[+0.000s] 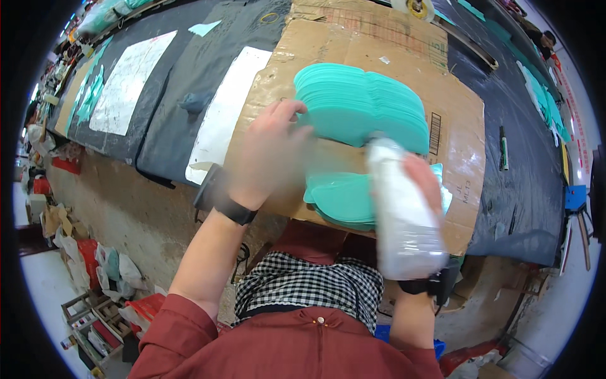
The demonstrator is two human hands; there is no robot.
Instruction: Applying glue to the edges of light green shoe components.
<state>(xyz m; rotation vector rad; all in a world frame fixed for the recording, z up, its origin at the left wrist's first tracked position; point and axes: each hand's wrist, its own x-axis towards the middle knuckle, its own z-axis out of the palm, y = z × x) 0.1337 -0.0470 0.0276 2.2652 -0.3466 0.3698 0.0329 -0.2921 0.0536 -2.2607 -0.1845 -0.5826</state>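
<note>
Working over a flattened brown cardboard sheet (pixel 379 82) laid on the worktop (pixel 189 82), the person has two batches of flat teal cut-out pieces in front of them. The far one is a long fanned stack of teal pieces (pixel 360 107), overlapping in a neat row. The nearer, smaller pile of teal pieces (pixel 341 199) sits at the cardboard's near edge, and by its size I'd judge this one is the batch in hand, with the far stack either finished or waiting; which, I can't say.

The left hand (pixel 271 151) is blurred, fingers spread loosely, hovering at the near edge of the fanned stack and gripping nothing I can make out. The right hand (pixel 423 183) is closed around a white, soft-looking plastic-wrapped bundle (pixel 404 215), held upright just beside the smaller pile.

Labels now: a black barcode print (pixel 435 134) runs along the cardboard to the right of the fanned stack, with dark handwritten marks below it. Pale rectangular sheets (pixel 132 82) lie on the dark covering to the left. A dark marker pen (pixel 503 148) rests on the right, and a red-lettered strip runs along the far right wall.
</note>
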